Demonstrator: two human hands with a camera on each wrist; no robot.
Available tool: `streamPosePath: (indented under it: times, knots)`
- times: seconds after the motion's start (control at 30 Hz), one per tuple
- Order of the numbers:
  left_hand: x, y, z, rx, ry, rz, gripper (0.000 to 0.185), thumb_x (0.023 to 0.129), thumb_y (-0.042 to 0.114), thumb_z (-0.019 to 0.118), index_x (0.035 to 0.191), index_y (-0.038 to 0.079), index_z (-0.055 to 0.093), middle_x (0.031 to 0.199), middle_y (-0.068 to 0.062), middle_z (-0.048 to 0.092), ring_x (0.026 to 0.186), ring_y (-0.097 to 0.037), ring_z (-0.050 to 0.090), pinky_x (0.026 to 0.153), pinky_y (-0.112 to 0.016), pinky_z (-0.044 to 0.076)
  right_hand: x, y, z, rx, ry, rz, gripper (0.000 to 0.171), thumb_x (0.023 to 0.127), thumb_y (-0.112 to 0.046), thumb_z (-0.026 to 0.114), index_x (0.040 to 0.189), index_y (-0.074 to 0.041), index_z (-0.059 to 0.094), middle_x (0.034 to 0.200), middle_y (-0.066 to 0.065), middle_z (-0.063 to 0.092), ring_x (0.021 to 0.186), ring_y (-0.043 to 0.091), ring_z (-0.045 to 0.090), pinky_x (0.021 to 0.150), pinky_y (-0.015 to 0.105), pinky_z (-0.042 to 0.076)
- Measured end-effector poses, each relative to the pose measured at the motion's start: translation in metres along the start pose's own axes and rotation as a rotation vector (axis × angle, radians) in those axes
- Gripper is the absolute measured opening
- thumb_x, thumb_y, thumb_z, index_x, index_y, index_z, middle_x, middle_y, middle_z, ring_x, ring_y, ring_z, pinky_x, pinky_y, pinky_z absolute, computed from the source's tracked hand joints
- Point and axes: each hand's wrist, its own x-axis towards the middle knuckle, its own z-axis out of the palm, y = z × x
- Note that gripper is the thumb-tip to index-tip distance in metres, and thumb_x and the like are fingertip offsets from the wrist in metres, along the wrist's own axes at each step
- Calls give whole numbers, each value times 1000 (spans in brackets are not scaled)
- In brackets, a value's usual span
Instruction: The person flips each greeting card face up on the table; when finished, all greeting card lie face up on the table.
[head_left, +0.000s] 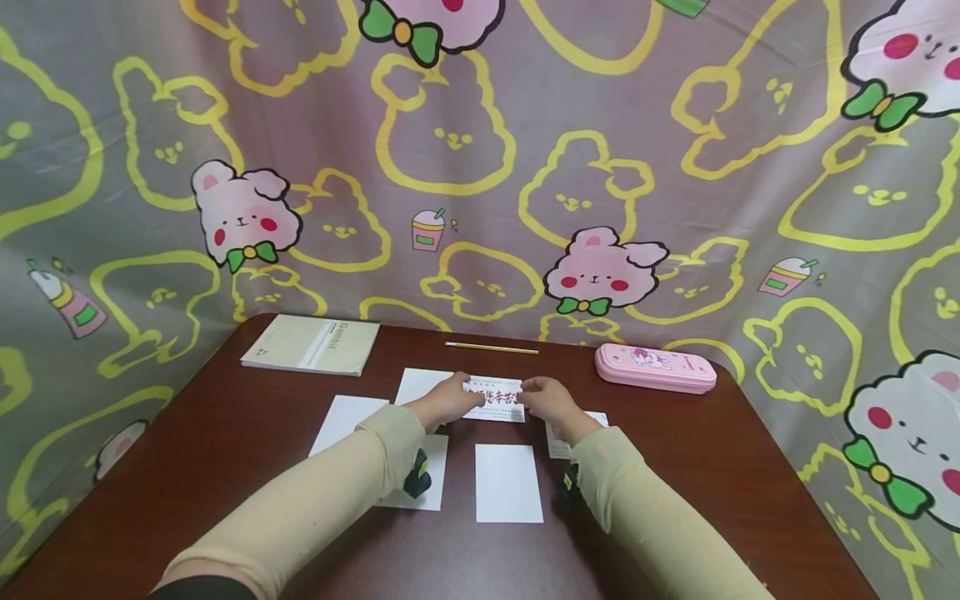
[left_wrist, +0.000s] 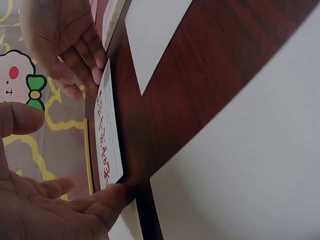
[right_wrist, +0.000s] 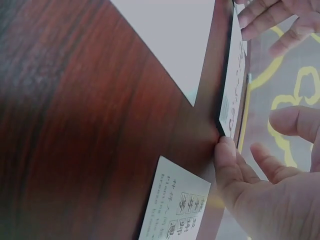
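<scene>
A white card with bold red writing [head_left: 501, 402] lies on the dark table between both hands. My left hand [head_left: 447, 400] touches its left end; in the left wrist view a low finger [left_wrist: 112, 196] meets the card's corner while the upper digits stand apart from it. At the opposite end is my right hand [head_left: 553, 404], its lowest finger [right_wrist: 227, 157] against the corner and the thumb spread away. Neither hand visibly pinches the card. Beneath the right wrist, partly hidden, lies another printed card [right_wrist: 175, 207]. A blank white card [head_left: 508, 483] sits nearer me.
White sheets lie around the left forearm, one behind [head_left: 420, 385], one to the left [head_left: 345, 421] and one nearer [head_left: 431, 492]. Farther back are a notebook [head_left: 315, 343], a yellow pencil [head_left: 491, 347] and a pink pencil case [head_left: 656, 367]. A patterned curtain [head_left: 480, 208] encloses the table.
</scene>
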Motion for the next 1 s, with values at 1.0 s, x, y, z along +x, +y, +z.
streamPosePath:
  times: [1.0]
  knots:
    - [-16, -4, -16, 15, 45, 64, 62, 101, 24, 57, 151, -8, 40, 152, -28, 45, 140, -43, 44, 113, -56, 38, 3, -6, 8, -190, -2, -37, 28, 97, -15, 63, 118, 3, 63, 113, 17, 65, 105, 33, 63, 93, 50, 52]
